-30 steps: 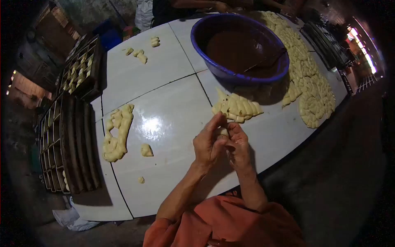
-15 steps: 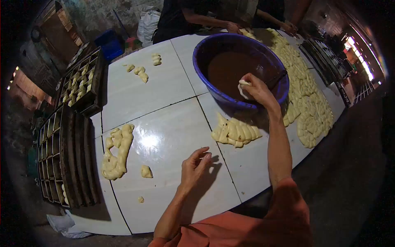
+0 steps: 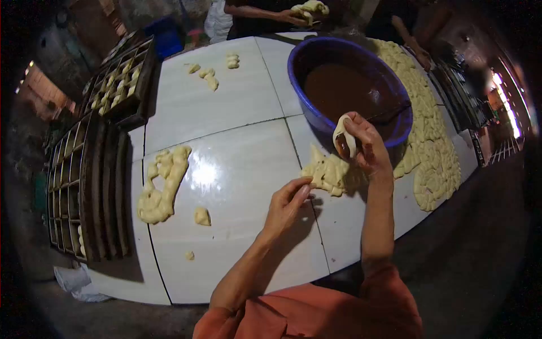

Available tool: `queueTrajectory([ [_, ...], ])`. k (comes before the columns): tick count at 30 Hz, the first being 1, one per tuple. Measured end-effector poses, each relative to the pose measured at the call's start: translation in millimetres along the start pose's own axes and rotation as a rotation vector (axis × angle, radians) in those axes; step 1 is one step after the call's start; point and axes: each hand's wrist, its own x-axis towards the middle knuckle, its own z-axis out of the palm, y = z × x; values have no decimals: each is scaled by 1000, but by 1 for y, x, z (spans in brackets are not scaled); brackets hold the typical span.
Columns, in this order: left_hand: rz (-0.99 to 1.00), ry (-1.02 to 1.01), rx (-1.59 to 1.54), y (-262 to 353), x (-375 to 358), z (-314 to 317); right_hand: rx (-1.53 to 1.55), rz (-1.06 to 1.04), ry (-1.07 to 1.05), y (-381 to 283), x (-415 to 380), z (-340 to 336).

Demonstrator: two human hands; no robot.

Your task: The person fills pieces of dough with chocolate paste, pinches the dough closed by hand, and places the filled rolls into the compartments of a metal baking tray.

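Note:
In my right hand point(image 3: 370, 144) is a flattened piece of dough point(image 3: 352, 135), curled around brown filling, raised at the near rim of a purple basin point(image 3: 316, 116). Brown filling point(image 3: 341, 90) lies inside the basin, with a dark utensil point(image 3: 389, 113) resting in it. My left hand point(image 3: 285, 209) hovers over the table, fingers stretched forward and thumb close to the forefinger, nothing seen between them. Its fingertips are beside a cluster of pale dough pieces point(image 3: 326, 172), partly covered by my right hand.
Many dough pieces point(image 3: 432, 152) cover the table's right side. At left are a dough strip point(image 3: 164, 186), a small lump point(image 3: 202, 216) and stacked divided trays point(image 3: 84, 192). Another tray point(image 3: 121, 85) holds dough. Across the white table point(image 3: 226, 135), a person's hand point(image 3: 291, 17) holds dough; another person stands at right.
My right hand has come back out of the basin with filling now on the dough. My left hand has moved forward and right, toward the dough cluster. The person opposite has lifted dough.

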Motion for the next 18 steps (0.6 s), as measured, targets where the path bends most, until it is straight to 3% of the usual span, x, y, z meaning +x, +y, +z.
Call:
queueTrajectory([
  [4, -48, 55, -480, 1, 0, 7, 266, 25, 25, 68, -28, 44],
  [7, -178, 154, -472, 1, -22, -16, 362, 113, 33, 101, -50, 69],
  [8, -81, 88, -486, -13, -24, -33, 374, 133, -22, 107, -57, 73],
  [10, -101, 268, -452, -19, -36, -55, 363, 191, -97, 125, -68, 75],
  [12, -63, 404, -552, -9, -49, -59, -14, 1, -109, 141, -78, 91],
  [15, 70, 440, -413, -21, -54, -79, -698, -317, -40, 150, -88, 128],
  [18, 111, 440, -325, -20, -64, -82, -754, -433, -12, 171, -89, 140],
])
